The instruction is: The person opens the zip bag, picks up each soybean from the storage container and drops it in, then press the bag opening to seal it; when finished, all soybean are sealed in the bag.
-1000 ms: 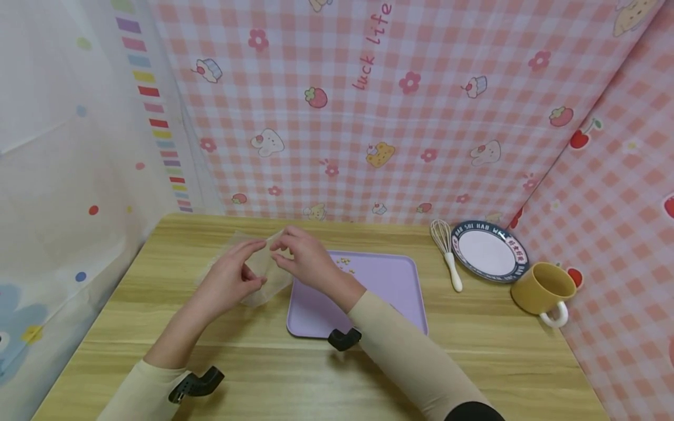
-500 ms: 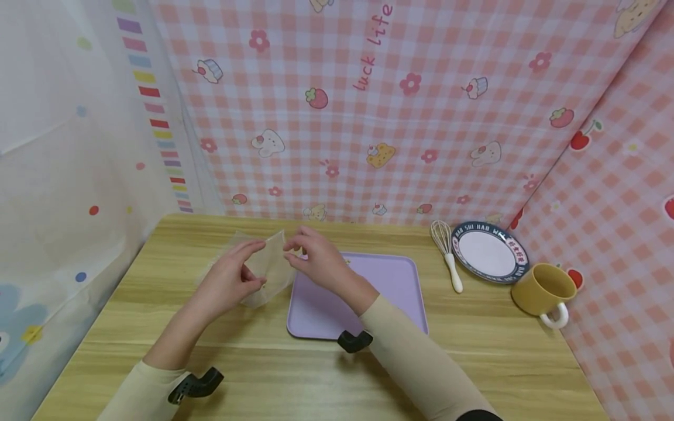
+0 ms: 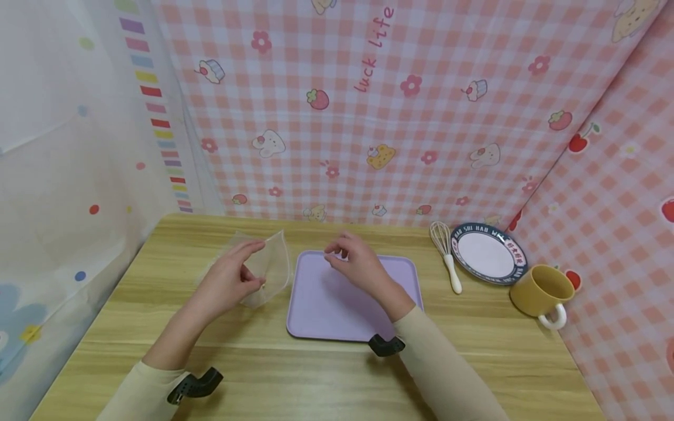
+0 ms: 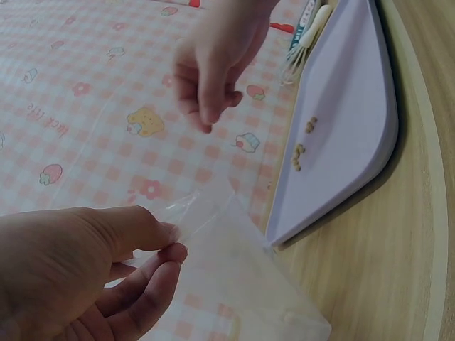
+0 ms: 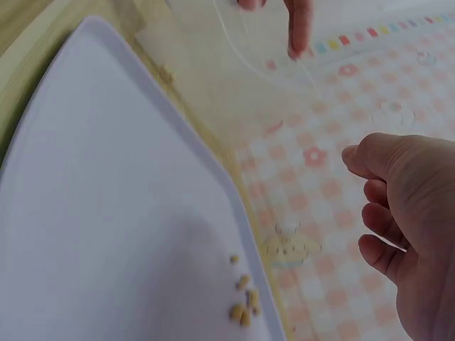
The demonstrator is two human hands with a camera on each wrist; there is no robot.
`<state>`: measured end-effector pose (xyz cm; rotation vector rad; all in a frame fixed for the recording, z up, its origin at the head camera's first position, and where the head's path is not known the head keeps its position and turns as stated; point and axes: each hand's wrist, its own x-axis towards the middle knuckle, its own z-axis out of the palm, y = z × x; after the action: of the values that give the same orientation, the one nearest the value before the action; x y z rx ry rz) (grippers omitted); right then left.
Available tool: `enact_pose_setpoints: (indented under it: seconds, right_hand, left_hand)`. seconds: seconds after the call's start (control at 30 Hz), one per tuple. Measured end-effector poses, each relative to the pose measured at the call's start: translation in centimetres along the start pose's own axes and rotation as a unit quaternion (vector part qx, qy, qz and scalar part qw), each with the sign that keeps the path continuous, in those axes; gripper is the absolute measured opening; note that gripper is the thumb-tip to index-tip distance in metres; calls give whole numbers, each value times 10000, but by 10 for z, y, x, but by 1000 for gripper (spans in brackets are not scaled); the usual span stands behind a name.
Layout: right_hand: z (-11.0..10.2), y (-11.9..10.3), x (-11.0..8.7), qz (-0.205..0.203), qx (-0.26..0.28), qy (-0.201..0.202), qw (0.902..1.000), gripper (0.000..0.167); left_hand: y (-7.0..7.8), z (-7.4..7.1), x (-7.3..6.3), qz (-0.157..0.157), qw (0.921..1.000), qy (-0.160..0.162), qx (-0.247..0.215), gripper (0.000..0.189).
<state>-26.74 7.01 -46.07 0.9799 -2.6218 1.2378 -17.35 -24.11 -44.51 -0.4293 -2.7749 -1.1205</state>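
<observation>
My left hand [image 3: 227, 282] pinches the edge of a clear plastic bag [image 3: 277, 261] between thumb and fingertips, left of the lilac tray [image 3: 332, 313]. The bag's mouth faces right, and a few tan specks show low in it. Over the tray's far side, my right hand [image 3: 359, 262] hangs with its fingers loosely bent and nothing visible between them. Several small tan pieces [image 4: 298, 153] lie on the tray near its rim; in the head view the right hand hides them. The right wrist view shows the same pieces [image 5: 244, 312] below the right hand.
To the right of the tray lies a whisk [image 3: 447, 257] with a white handle. Beside it are a plate [image 3: 487, 254] with a dark patterned rim and a yellow mug [image 3: 538, 292]. A checked cloth [image 3: 379, 117] forms the back wall behind the wooden table [image 3: 295, 374].
My right hand has moved right, away from the bag's mouth to above the tray, and now covers the tan pieces in the head view. The left hand has stayed put with the bag.
</observation>
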Motion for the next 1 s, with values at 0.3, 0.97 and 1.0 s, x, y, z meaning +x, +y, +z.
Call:
enact_pose_setpoints:
  seconds: [0.3, 0.97, 1.0]
  right_hand:
    - [-12, 30, -25, 174, -172, 71, 9997, 8]
    - [-8, 59, -48, 524, -337, -317, 9976, 11]
    - [-8, 60, -48, 528, -355, -350, 9974, 11]
  left_hand:
    - [1, 0, -1, 9, 10000, 24, 4, 75]
    - [1, -1, -2, -18, 10000, 34, 30, 75]
    - [1, -1, -2, -14, 10000, 36, 40, 75]
